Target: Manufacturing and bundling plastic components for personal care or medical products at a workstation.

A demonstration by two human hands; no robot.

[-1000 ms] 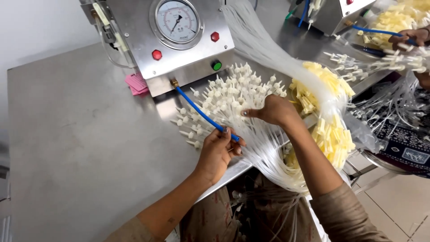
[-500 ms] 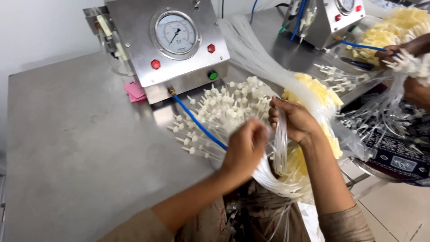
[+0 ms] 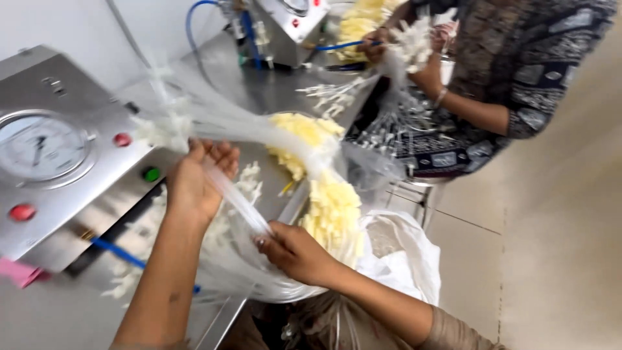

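Left hand [image 3: 197,178], palm up and fingers curled, grips a bundle of clear, flexible plastic tubes [image 3: 236,201]; the right hand [image 3: 295,249] pinches the same bundle lower down between thumb and fingertips, so the strands run taut between the two hands. The tubes are thin, glossy and translucent, and they arc in a blurred sweep over the counter [image 3: 259,91] toward a heap of pale yellow plastic end pieces [image 3: 330,207], small and ribbed in outline. White moulded fittings [image 3: 249,181] lie scattered beneath the left wrist. To the left stands a brushed stainless-steel machine [image 3: 84,188] with a round dial gauge [image 3: 39,149], red buttons [image 3: 122,139] and a green button [image 3: 151,174]; a blue hose [image 3: 116,253] leaves its base.

Compared with half a second earlier, the view has swung rightward, the hands have drawn apart, and the bundle is now stretched rather than bunched.

The counter is dull grey sheet metal. A white plastic bag [image 3: 402,253] hangs at its edge above a beige tiled floor [image 3: 557,227]. A second person in a dark patterned garment [image 3: 518,58] handles similar tubes at a second machine [image 3: 291,29].
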